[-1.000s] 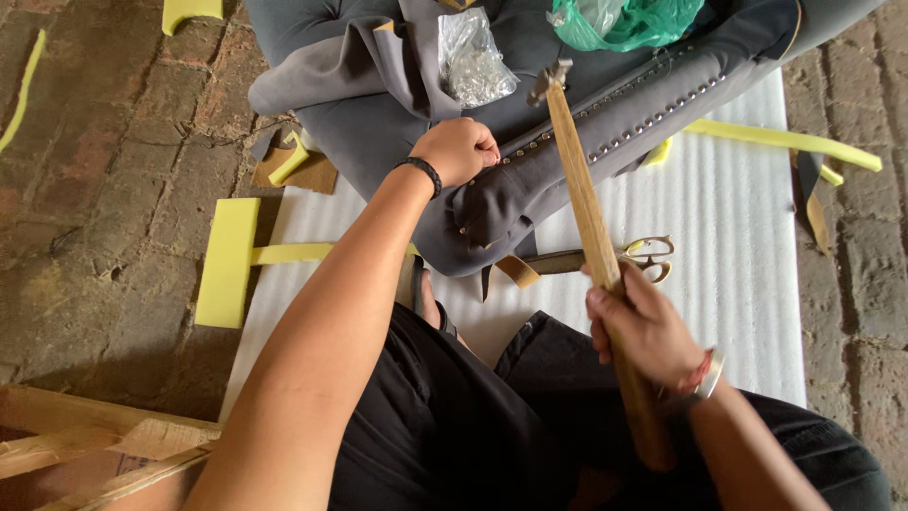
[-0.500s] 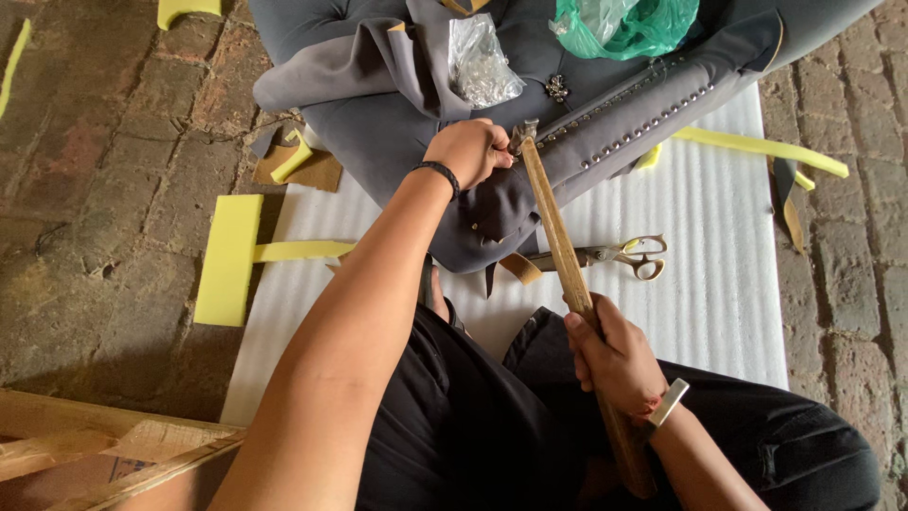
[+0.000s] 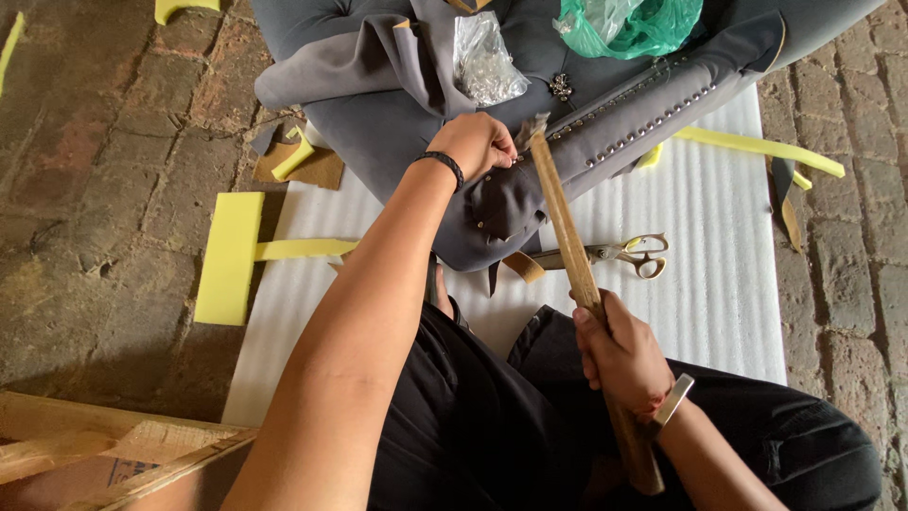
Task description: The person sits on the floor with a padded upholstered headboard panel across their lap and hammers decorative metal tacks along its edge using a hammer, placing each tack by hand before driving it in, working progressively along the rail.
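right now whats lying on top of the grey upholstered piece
A clear bag of small metal pieces, a green plastic bag and a loose cluster of studs. The green bag's contents are hidden.

A floor (image 3: 104, 142) of worn, dark brick pavers was seen under even daylight, with no hard shadows cast. At the centre a white ribbed foam sheet (image 3: 719, 246) was spread over the bricks. Yellow foam offcuts were scattered about: a block (image 3: 229, 255) at 9 o'clock, strips (image 3: 757, 147) at 2 o'clock and a piece (image 3: 184, 8) at 11 o'clock. A bare wooden frame (image 3: 95, 454) was laid at 7 o'clock.
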